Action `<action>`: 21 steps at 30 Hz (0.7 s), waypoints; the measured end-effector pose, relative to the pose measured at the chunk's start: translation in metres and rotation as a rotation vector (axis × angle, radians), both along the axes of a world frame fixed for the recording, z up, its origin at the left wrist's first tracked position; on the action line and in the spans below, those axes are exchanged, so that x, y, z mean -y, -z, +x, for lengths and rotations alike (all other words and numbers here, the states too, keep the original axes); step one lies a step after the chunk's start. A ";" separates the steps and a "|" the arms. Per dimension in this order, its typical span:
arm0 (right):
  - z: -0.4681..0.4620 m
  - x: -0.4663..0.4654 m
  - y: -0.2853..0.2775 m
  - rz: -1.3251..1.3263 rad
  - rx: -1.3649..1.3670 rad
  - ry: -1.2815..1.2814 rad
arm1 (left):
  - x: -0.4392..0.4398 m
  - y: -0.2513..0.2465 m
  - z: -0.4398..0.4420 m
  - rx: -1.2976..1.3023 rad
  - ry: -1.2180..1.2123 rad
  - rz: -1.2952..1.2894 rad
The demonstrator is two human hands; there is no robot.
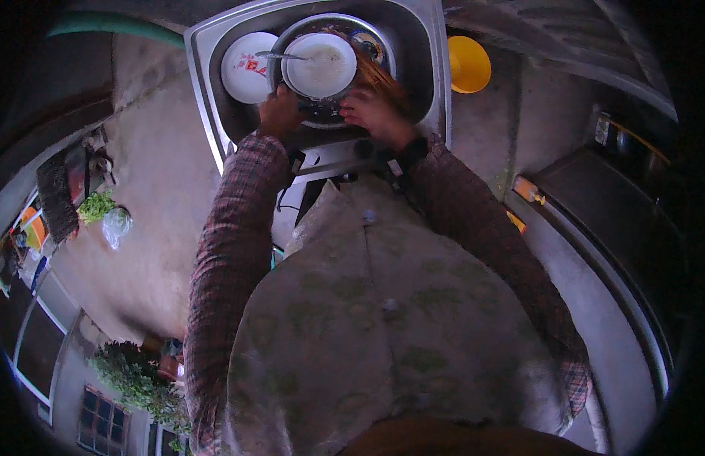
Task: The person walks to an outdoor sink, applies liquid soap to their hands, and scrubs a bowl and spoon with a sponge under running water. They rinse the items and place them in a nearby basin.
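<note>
A stainless steel sink (pixel 418 43) holds a round metal basin (pixel 345 21), with a white bowl (pixel 324 68) in it and a metal spoon (pixel 281 55) across the bowl's rim. Left of the basin lies a white plate (pixel 238 71) with a red pattern. My left hand (pixel 281 113) is at the basin's near left rim; its fingertips are partly hidden. My right hand (pixel 378 114), fingers bent, is over the near right part of the basin, beside a bundle of brown bristles or sticks (pixel 380 77). Whether it grips anything is unclear. A patterned dish (pixel 368 47) shows behind the bundle.
A yellow bowl or bucket (pixel 470 64) stands right of the sink. A green hose (pixel 118 24) runs at the upper left. Leafy greens (pixel 97 206) and a clear plastic bag (pixel 117 227) lie on the floor at left. A low ledge (pixel 580 256) runs along the right.
</note>
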State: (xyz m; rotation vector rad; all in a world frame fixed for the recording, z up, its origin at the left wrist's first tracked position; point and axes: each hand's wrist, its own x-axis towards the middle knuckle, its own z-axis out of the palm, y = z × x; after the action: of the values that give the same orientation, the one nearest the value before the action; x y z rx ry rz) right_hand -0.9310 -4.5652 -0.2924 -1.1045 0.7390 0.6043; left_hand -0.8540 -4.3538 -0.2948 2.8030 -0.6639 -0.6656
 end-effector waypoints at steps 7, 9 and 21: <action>-0.028 0.014 -0.009 -0.257 0.048 -0.122 | 0.008 0.035 0.009 -0.104 0.064 0.108; -0.036 0.018 -0.006 -0.305 0.137 -0.169 | 0.004 0.031 0.010 -0.080 0.163 0.034; -0.046 0.033 0.014 -0.261 0.295 -0.176 | 0.035 0.032 -0.017 -0.130 0.231 0.064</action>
State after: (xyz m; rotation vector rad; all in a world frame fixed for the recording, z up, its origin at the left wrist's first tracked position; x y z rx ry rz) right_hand -0.9774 -4.5978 -0.3061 -1.4756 0.4747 0.4861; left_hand -0.8710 -4.3886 -0.3269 2.7349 -0.9655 -0.9163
